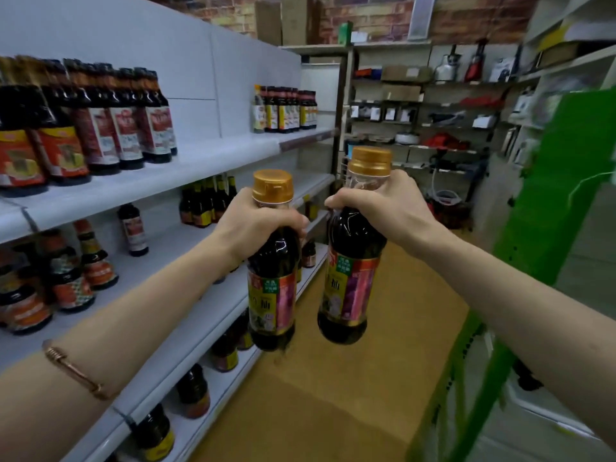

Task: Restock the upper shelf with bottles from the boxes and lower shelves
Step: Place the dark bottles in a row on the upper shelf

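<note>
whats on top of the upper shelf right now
The upper shelf carries a cluster of dark bottles at its left end and a smaller group near the far end, with a bare stretch between. Whatever stands behind the front bottles is hidden.

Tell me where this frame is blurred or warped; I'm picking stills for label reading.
Head view: wide-angle bending curves the upper shelf and green rack; bottles at far left are smeared; the left bottle and right bottle are fairly sharp, with small glare spots on the dark glass.
</note>
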Available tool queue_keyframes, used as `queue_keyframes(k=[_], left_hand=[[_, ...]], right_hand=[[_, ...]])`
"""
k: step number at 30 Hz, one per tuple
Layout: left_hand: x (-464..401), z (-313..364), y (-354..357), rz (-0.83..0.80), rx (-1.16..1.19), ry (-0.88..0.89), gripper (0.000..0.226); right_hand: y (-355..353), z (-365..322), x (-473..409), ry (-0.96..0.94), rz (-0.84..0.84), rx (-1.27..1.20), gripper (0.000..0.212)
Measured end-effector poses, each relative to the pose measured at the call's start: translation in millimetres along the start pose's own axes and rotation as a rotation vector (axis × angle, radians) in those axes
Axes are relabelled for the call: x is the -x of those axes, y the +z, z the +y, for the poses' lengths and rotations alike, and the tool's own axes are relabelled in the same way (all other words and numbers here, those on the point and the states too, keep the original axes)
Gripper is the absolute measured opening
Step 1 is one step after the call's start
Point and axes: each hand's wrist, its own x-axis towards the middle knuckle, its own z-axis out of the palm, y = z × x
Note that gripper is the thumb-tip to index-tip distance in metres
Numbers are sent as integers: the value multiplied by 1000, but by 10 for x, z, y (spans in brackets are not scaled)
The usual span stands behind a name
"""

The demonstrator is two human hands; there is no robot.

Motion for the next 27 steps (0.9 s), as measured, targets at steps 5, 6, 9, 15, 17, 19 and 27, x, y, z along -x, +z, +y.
queue_keyframes(k=[5, 6, 9, 15, 17, 19, 27], left_hand=[[-689, -277, -95, -43, 33, 8, 7], [-853, -321, -130, -49, 42, 11, 7], [-1360, -447, -279, -64, 36, 13, 7], [-2153, -750, -577, -26, -18, 49, 8], [-2356, -877, -671, -19, -10, 25, 6], [-2542, -1015, -757, 3, 17, -1, 7], [-3391, -1495, -961, 111, 26, -24, 6]], right_hand=[[133, 274, -649, -20, 10, 22, 50], [162, 316, -807, -27, 7, 30, 48], [264, 410, -1286, -48, 14, 47, 44], [563, 639, -2136, -64, 22, 14, 25], [669, 728, -2391, -65, 3, 1, 33], [791, 815, -2641, -71, -11, -3, 36], [1185, 1336, -3761, -148, -94, -76, 44]])
